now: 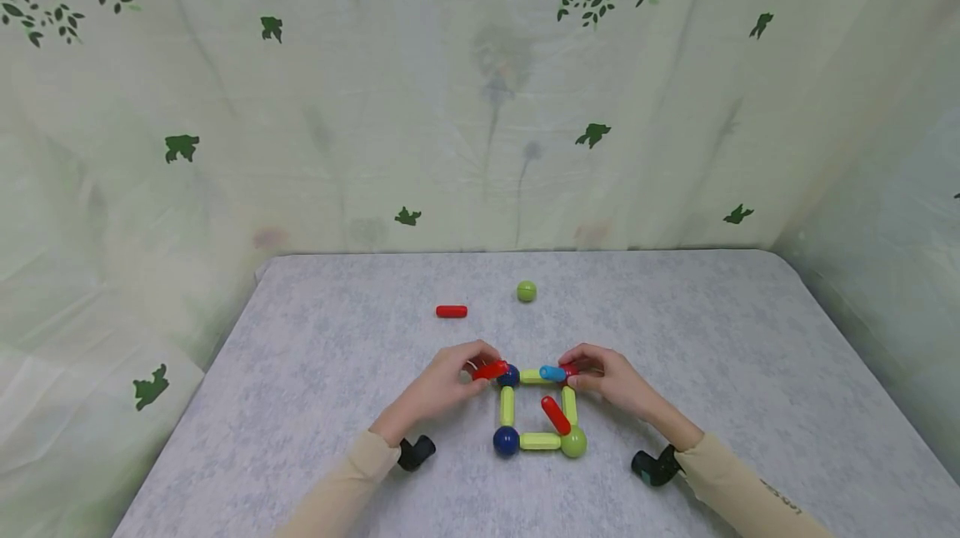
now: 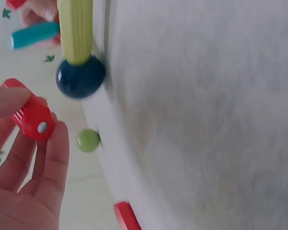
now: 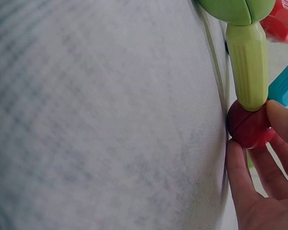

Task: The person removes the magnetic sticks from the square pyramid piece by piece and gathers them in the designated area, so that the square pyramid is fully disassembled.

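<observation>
A square frame of yellow-green magnetic rods (image 1: pixel 540 441) and balls lies on the table. Its corners are two dark blue balls (image 1: pixel 506 441), a green ball (image 1: pixel 573 441) and a red ball (image 3: pixel 248 125). My left hand (image 1: pixel 448 378) pinches a red magnetic rod (image 2: pixel 33 115) between thumb and fingers beside the far-left blue ball (image 2: pixel 80 77); a silvery tip shows at the rod's end. With thumb and fingers, my right hand (image 1: pixel 617 380) grips the red ball at the far-right corner. From that ball a blue rod (image 1: pixel 552 373) sticks out. Another red rod (image 1: pixel 556 415) rises slanted from the green ball.
Farther back on the grey table (image 1: pixel 360 296) lie a loose red rod (image 1: pixel 452 311) and a loose green ball (image 1: pixel 527 291). Black wrist cameras (image 1: pixel 655 466) sit on both wrists. A leaf-patterned sheet (image 1: pixel 450 105) hangs behind the table.
</observation>
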The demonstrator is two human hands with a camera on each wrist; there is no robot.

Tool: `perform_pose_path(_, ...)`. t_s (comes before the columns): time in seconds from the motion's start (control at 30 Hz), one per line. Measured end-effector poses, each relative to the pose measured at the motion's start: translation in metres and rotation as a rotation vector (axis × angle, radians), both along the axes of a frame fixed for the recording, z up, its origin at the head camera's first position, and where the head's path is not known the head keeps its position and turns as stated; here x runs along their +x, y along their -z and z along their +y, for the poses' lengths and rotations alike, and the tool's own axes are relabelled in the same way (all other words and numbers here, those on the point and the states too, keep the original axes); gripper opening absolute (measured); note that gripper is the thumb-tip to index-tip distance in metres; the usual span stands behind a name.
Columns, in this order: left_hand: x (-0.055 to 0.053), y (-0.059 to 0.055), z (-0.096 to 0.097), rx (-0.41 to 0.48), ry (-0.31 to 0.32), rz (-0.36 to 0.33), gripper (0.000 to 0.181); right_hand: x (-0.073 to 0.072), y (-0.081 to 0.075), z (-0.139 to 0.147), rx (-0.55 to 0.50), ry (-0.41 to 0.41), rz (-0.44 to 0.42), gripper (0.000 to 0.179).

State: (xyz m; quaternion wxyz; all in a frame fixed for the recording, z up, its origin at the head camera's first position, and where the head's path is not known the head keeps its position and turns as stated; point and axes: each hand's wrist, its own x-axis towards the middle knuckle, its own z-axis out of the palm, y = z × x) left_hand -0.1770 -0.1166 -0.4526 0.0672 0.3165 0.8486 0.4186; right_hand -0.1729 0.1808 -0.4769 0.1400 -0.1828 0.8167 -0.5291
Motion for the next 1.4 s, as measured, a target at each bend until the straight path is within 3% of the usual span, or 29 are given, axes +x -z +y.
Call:
perform_pose_path(0.17, -0.016, 0.0, -0.016, -0.035, -0.167, 0.051, 0.03, -0.001, 0.001, -0.001, 0.004, 0.005, -0.01, 0.025)
perform_pose_path(0.27, -0.028, -0.001, -0.024, -0.068, -0.217, 0.099, 0.03, -0.001, 0.001, -0.001, 0.007, 0.011, -0.01, 0.025)
perform_pose_path(0.47, -0.048, 0.0, -0.034, -0.113, -0.239, 0.16, 0.029, -0.001, 0.001, -0.001, 0.008, 0.017, -0.013, 0.025)
perform_pose_path(0.7, -0.064, 0.006, -0.039, -0.152, -0.255, 0.167, 0.027, 0.0, 0.001, -0.001, 0.005, 0.014, -0.019, 0.025)
perform_pose_path(0.83, -0.071, 0.007, -0.04, -0.187, -0.281, 0.155, 0.026, 0.0, 0.001, -0.001, 0.002, 0.013, -0.014, 0.024)
perform_pose_path(1.13, -0.083, 0.014, -0.037, -0.257, -0.309, 0.201, 0.023, 0.0, 0.003, 0.0, -0.008, 0.003, -0.012, 0.025)
perform_pose_path(1.4, -0.083, 0.012, -0.033, -0.283, -0.37, 0.187, 0.022, 0.0, 0.002, 0.0, -0.01, 0.007, -0.014, 0.025)
